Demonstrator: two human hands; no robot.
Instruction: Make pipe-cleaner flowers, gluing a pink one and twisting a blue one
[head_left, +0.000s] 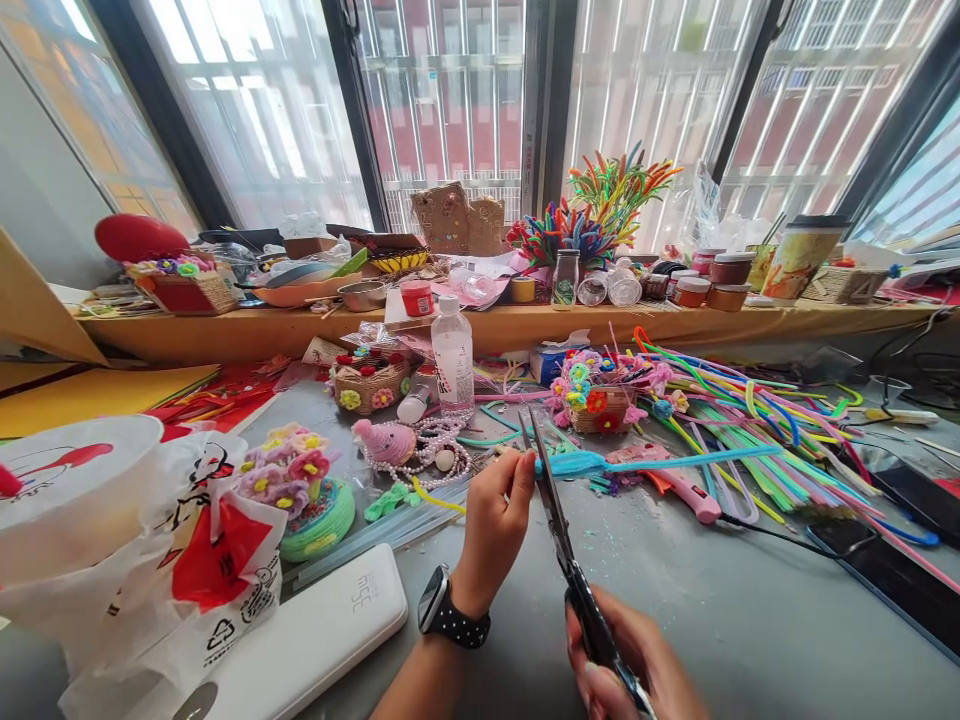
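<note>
In the middle of the head view my left hand (498, 525) is closed, pinching one end of a folded blue pipe cleaner (574, 464). A long straight tail of it stretches out to the right. My right hand (626, 660) grips a pair of black-handled scissors (559, 525), blades pointing up and away from me. The blades cross close beside my left fingertips, at the blue bundle; whether they touch it I cannot tell. A dark watch (435, 600) with a dotted strap is on my left wrist.
A pink glue gun (686, 490) and many loose pipe cleaners (765, 465) lie to the right. A water bottle (452, 360) stands ahead. At left are a white power bank (315, 640), a plastic bag (202, 560) and a flower pot craft (319, 520). A crowded ledge (315, 335) runs behind.
</note>
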